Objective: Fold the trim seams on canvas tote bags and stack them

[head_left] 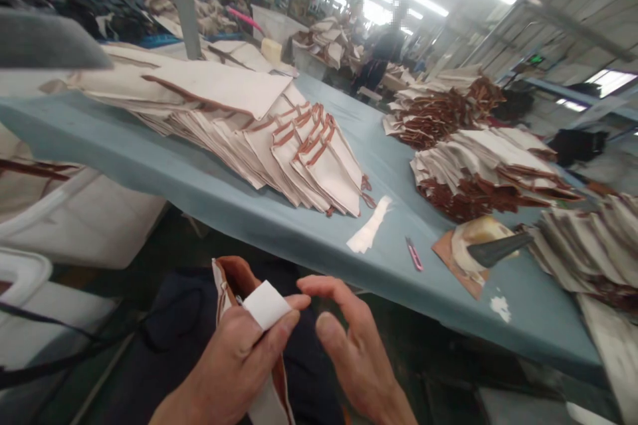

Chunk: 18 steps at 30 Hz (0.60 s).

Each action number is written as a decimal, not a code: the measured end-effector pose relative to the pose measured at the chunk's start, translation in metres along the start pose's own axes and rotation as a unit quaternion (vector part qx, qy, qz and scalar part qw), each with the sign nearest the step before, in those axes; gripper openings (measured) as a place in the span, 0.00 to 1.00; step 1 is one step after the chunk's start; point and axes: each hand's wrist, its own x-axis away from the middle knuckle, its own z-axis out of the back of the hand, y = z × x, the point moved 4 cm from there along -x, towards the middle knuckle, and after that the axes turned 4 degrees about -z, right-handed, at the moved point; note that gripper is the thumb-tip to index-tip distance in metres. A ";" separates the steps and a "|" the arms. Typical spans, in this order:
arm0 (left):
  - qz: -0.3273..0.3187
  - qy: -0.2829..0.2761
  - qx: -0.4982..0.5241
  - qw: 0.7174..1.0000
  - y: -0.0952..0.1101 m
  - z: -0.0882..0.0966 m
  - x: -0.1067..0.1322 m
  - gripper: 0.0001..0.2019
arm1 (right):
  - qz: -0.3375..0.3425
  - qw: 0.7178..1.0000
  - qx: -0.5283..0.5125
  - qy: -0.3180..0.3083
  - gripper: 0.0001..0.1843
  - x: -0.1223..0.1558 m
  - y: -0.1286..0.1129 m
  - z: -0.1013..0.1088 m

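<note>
In my left hand I grip a cream fabric pouch with a reddish-brown lining, its mouth gaping at the top. A small white rectangular piece, like paper or a label, is pinched under the same thumb. Just right of it hovers my right hand, thumb and fingers apart, nothing between them. Both hands are over my lap, in front of the table edge. Part of the pouch is hidden behind my left hand.
Overlapping cream pouches lie on the blue-covered table. Nearby are a white strip, pink-handled thread snips and a dark-handled tool on a brown pad. More stacks stand right, a white bin left. A person stands farther back.
</note>
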 end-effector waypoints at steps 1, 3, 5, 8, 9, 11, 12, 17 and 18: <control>-0.004 -0.015 0.012 1.000 0.002 -0.002 -0.001 0.18 | 0.014 0.999 -0.009 -0.030 0.19 -0.006 -0.016 -0.006; 0.001 -0.038 0.043 0.998 0.008 -0.006 -0.004 0.19 | 0.056 0.997 -0.023 -0.045 0.12 -0.015 -0.042 -0.019; 0.018 -0.024 0.061 0.998 0.015 -0.007 -0.008 0.22 | 0.077 0.995 -0.051 -0.044 0.05 -0.020 -0.053 -0.031; 0.067 0.036 0.051 0.996 0.018 -0.001 -0.010 0.24 | 0.026 0.988 -0.150 0.003 0.09 -0.027 -0.049 -0.033; 0.087 0.067 0.045 0.993 0.017 0.003 -0.009 0.25 | 0.003 0.982 -0.186 0.037 0.13 -0.028 -0.044 -0.029; 0.119 0.131 0.036 0.983 0.010 0.012 -0.005 0.30 | -0.020 0.969 -0.228 0.097 0.22 -0.029 -0.032 -0.020; 0.132 0.157 0.033 0.978 0.006 0.017 -0.003 0.34 | -0.025 0.968 -0.229 0.104 0.26 -0.027 -0.026 -0.018; 0.163 0.161 0.019 0.973 -0.015 0.029 0.011 0.43 | -0.075 0.980 -0.179 -0.041 0.32 -0.005 0.005 -0.045; 0.170 0.150 0.016 0.974 -0.017 0.031 0.015 0.44 | -0.090 0.978 -0.179 -0.056 0.33 0.002 0.012 -0.053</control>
